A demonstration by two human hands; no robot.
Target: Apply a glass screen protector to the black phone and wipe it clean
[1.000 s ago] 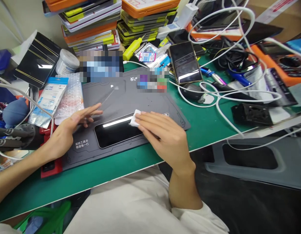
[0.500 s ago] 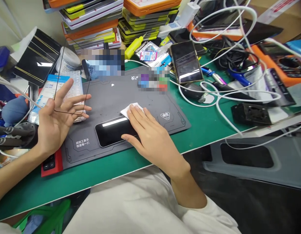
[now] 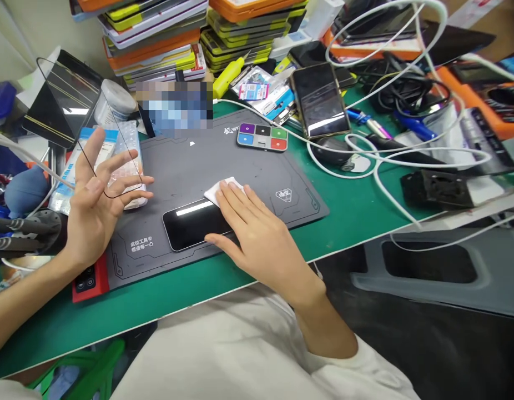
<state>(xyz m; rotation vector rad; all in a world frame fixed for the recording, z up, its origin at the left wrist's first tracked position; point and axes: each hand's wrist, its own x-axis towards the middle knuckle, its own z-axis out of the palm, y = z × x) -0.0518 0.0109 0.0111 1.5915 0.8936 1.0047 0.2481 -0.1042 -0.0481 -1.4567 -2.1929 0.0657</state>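
My left hand [image 3: 94, 214] is raised over the left side of the grey work mat [image 3: 165, 166]. It holds a clear glass screen protector [image 3: 80, 94] with a thin black border by its lower edge, thumb and fingers spread around it. My right hand [image 3: 259, 239] lies over the right part of a phone [image 3: 194, 225] with a dark, glossy screen. Under its fingertips a folded white wipe [image 3: 215, 191] is pressed at the phone's upper edge. The right end of the phone is hidden by this hand.
Stacked orange and yellow boxes [image 3: 152, 41] stand at the back. Another phone [image 3: 319, 100], white cables [image 3: 377, 155] and a black block [image 3: 432, 189] lie on the right. A colored-button card [image 3: 262, 137] rests on the mat. A blue air blower [image 3: 26, 189] sits far left.
The screen protector in my left hand has tilted to the left, its top swinging outward as the hand turned. My right hand and the wipe have barely shifted on the phone.
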